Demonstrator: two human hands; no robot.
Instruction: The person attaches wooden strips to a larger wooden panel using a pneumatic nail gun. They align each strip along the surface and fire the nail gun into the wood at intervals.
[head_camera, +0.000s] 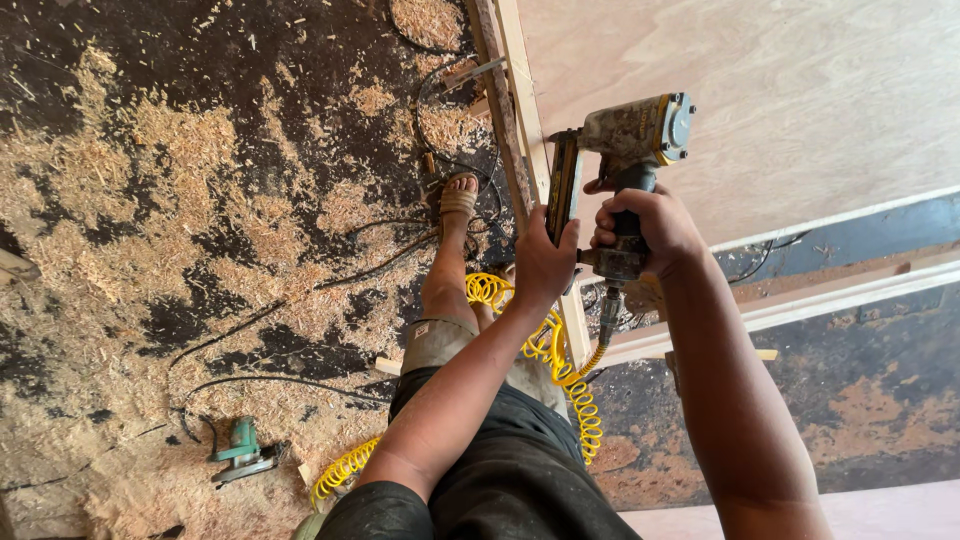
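Note:
My right hand (640, 228) grips the handle of a worn pneumatic nail gun (632, 135), its nose pressed against the edge of a plywood panel (780, 90). Beside it, my left hand (545, 262) wraps around the gun's long black and yellow magazine (563, 185), where the panel meets a pale wooden frame strip (522, 90). A coiled yellow air hose (560, 375) hangs from the base of the handle and trails down past my leg.
Sawdust and shavings cover the dark floor (180, 200). Black cables (300, 290) snake across it. A green power tool (240, 452) lies at lower left. My sandalled foot (458, 205) stands beside the frame. More wooden battens (800, 295) cross at right.

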